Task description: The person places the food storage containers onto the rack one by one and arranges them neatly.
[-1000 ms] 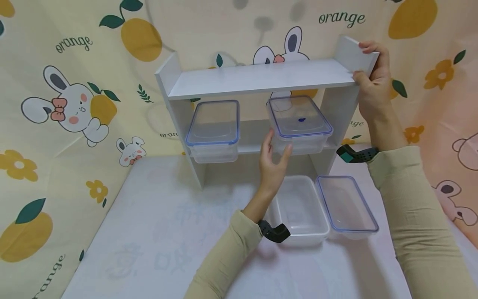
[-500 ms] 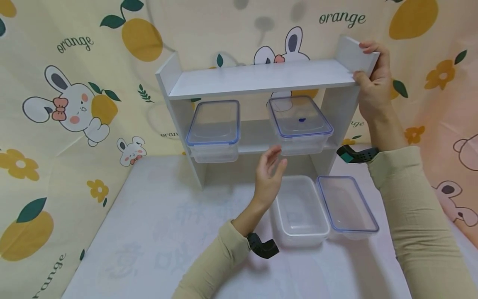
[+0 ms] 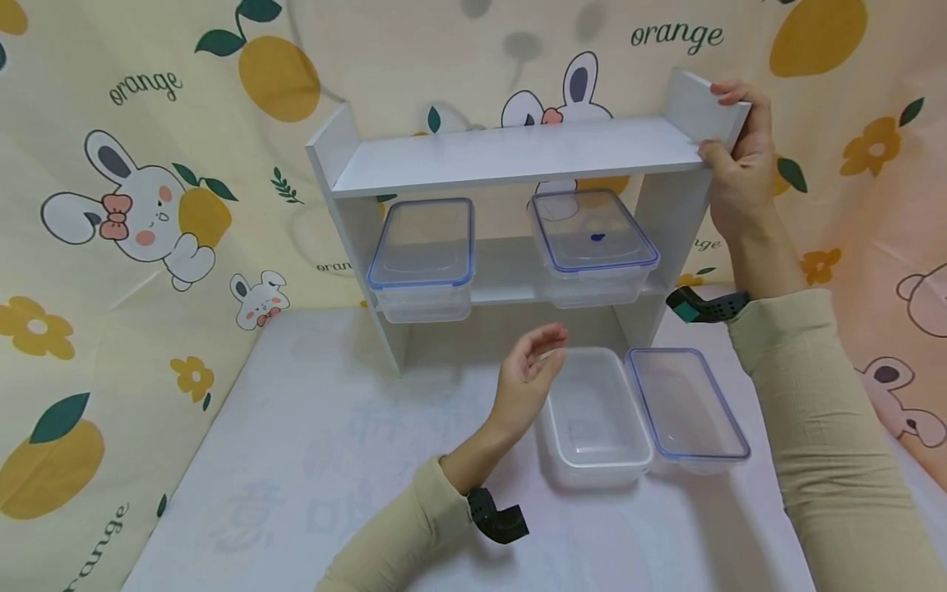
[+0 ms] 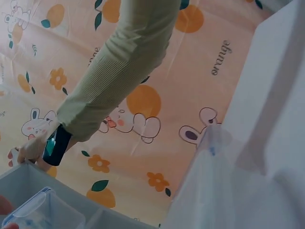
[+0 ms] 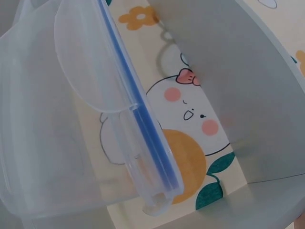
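Note:
My right hand grips the top of the right side panel of a white two-tier shelf, thumb in front and fingers behind. My left hand holds nothing; its fingers are loosely bent, and it hovers in front of the lower shelf opening, beside an uncovered clear plastic food container on the table. Right of that container lies a blue-edged clear lid. Two lidded food containers sit on the middle board: one at the left, another at the right. Both jut out past the board's front edge.
A white cloth with faint printing covers the table. Behind the shelf hangs a curtain printed with oranges and rabbits. The shelf's left panel rises above its top board.
My left hand has drawn down and toward me, away from the right-hand lidded container, and its fingers have bent a little. My right hand and the shelf have stayed still.

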The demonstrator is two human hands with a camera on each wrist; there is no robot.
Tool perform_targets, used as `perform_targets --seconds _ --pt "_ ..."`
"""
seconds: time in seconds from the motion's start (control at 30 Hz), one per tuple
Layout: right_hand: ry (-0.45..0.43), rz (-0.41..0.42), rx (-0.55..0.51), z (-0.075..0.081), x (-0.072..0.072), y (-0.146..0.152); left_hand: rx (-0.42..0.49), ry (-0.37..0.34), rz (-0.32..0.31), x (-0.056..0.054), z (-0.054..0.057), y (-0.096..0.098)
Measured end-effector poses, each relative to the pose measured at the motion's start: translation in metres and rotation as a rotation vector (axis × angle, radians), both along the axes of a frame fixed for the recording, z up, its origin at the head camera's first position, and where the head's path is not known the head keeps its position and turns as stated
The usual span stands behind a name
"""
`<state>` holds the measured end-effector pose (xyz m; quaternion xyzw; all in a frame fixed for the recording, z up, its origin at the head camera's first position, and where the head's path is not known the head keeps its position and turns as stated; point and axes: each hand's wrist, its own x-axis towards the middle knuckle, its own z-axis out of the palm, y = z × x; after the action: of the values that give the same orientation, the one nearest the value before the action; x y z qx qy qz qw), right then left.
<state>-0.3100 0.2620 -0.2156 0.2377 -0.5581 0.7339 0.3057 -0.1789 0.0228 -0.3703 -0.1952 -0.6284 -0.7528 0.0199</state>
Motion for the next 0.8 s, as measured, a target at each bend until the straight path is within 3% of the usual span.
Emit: perform_targets --seconds 0.27,0.5,0.8 --pt "0.008 0.022 0.011 0.000 0.001 0.000 -0.011 -0.033 -0.039 0.011 -0.013 -0.007" --pt "0.003 0.027 -0.005 0.001 0.002 -0.001 -0.008 -0.178 -0.077 0.014 -0.029 -0.014" --pt "-0.012 0.009 -0.013 0.002 0.003 -0.002 -0.014 -0.308 -0.057 0.015 -0.051 -0.029"
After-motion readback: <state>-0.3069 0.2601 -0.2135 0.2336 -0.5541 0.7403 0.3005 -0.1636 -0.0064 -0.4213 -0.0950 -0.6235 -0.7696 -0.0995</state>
